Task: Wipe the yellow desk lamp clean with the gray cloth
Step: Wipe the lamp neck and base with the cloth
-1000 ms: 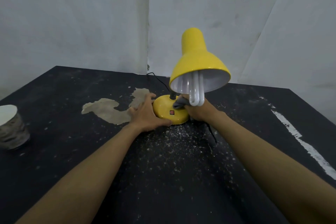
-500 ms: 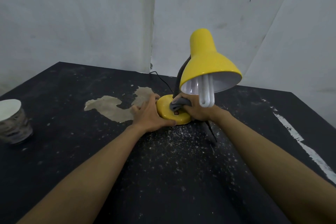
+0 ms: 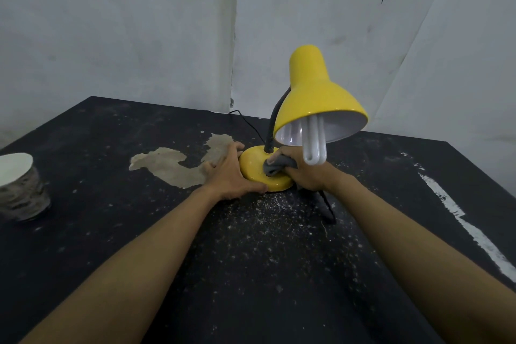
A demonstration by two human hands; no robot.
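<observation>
The yellow desk lamp (image 3: 315, 92) stands upright on the black table (image 3: 251, 274), its shade facing me with a white coiled bulb hanging out. Its round yellow base (image 3: 252, 162) sits between my hands. My left hand (image 3: 226, 173) rests flat against the base's left side, fingers and thumb curved around the rim. My right hand (image 3: 304, 173) is closed on the bunched gray cloth (image 3: 275, 166) and presses it onto the top of the base, just right of the black flexible neck. A tail of the cloth trails on the table behind my right wrist.
A paper cup (image 3: 21, 184) stands near the table's left edge. A tan worn patch (image 3: 178, 165) lies left of the lamp. The lamp's black cord (image 3: 245, 120) runs back to the white wall. White dust specks cover the table in front of the base; a white stripe (image 3: 463, 220) runs along the right.
The lamp shade has swung to the right, uncovering the black neck. My right hand has slid the cloth leftward over the top of the base. My left hand stays on the base.
</observation>
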